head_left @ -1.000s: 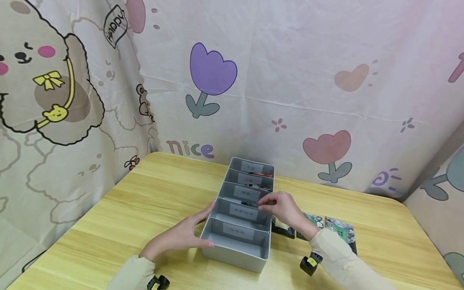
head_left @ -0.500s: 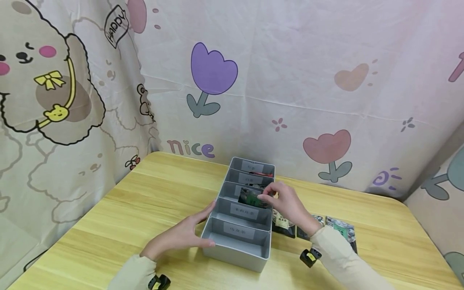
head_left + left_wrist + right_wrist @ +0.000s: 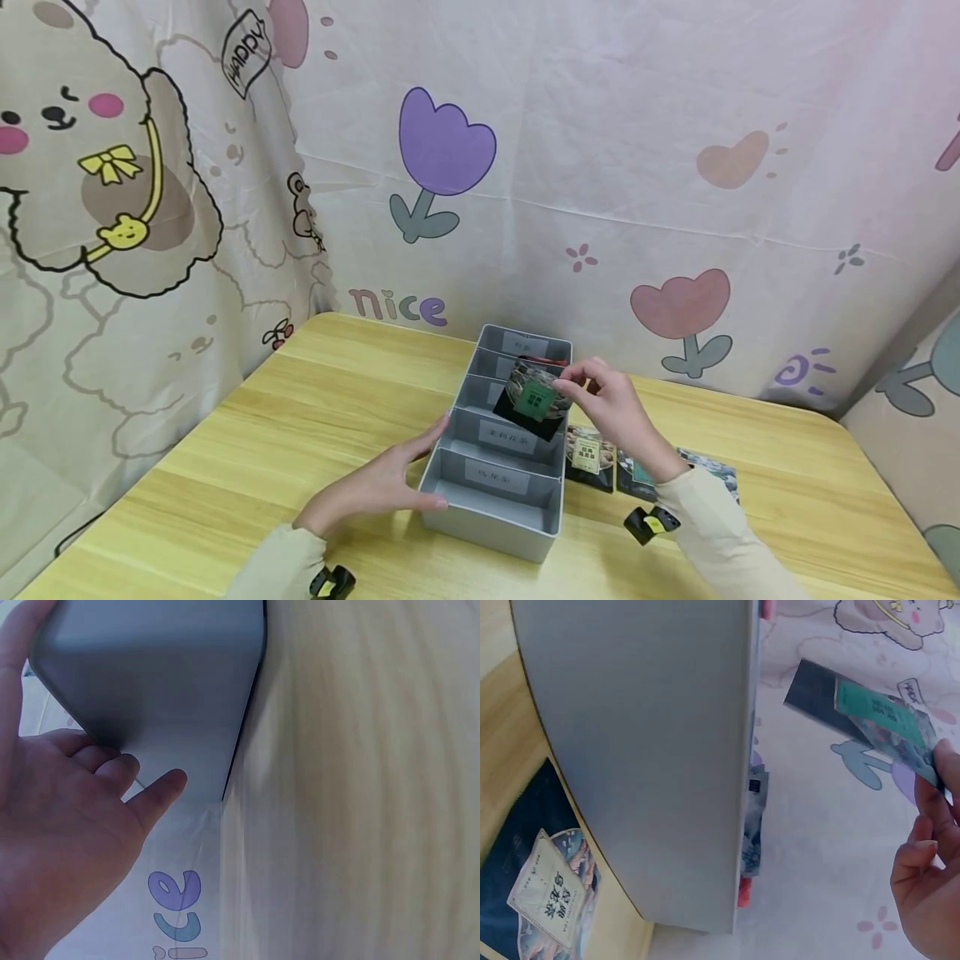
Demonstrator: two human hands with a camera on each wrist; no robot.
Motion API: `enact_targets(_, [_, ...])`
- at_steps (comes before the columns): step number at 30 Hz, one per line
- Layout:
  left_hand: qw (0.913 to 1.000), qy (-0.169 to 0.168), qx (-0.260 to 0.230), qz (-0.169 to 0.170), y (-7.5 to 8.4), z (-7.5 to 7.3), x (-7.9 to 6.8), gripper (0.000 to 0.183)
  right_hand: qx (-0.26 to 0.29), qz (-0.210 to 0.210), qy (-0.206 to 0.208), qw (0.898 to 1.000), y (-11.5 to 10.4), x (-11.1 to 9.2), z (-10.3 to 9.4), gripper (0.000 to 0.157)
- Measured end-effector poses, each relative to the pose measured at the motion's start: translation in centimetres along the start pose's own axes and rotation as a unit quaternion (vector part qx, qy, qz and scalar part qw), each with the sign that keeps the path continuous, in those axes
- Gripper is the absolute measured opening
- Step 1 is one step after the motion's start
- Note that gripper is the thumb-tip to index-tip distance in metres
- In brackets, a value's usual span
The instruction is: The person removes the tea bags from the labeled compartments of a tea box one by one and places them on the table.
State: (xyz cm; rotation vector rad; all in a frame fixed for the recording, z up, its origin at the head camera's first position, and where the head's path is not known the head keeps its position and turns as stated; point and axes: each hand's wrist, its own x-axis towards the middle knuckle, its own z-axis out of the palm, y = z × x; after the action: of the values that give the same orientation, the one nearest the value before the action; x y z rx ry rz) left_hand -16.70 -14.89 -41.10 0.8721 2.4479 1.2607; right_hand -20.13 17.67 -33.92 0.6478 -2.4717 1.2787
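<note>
A grey divided box (image 3: 491, 533) with paper labels on its dividers stands on the wooden table. My right hand (image 3: 609, 407) pinches the edge of a dark tea packet (image 3: 534, 398) with a green label, tilted above the middle compartments. In the right wrist view the same packet (image 3: 874, 720) shows above the box's rim, held at one corner between thumb and finger. Along the left side of the box lies my left hand (image 3: 382, 483), fingers extended against the wall and thumb at the front corner. The left wrist view has its fingertips (image 3: 177, 778) at the box's side.
Right of the box lie several flat tea packets, among them one with a cream label (image 3: 588, 457) and a bluish one (image 3: 708, 468). A red packet (image 3: 543, 362) shows in a far compartment. A printed curtain (image 3: 540, 167) hangs behind the table (image 3: 337, 383).
My right hand has drawn the tea packet up out of a middle compartment, and its green label now shows fully. My left hand has stayed at the box.
</note>
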Motion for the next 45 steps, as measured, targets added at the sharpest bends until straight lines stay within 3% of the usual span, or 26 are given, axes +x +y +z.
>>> enact_targets(11, [1.0000,0.001,0.001,0.003,-0.1,0.0,0.1,0.107,-0.020,0.002,-0.004,1.000,0.0,-0.8,-1.0,0.004])
enact_targets(18, [1.0000,0.002,0.005,0.001,0.0,0.0,0.0,0.107,0.019,0.037,-0.070,0.997,0.6,-1.6,-2.5,0.006])
enact_targets(24, [1.0000,0.004,0.004,-0.006,0.0,0.0,0.0,0.106,0.007,0.074,-0.115,0.991,1.8,-2.6,-3.5,0.008])
enact_targets(38, [0.9999,0.005,-0.002,-0.012,0.1,0.0,0.0,0.106,0.013,0.143,-0.045,0.989,3.4,-5.4,-6.6,0.015])
enact_targets(45, [0.9999,0.006,-0.001,-0.015,0.2,0.0,0.1,0.107,0.011,0.165,-0.032,0.986,4.4,-6.2,-7.8,0.016])
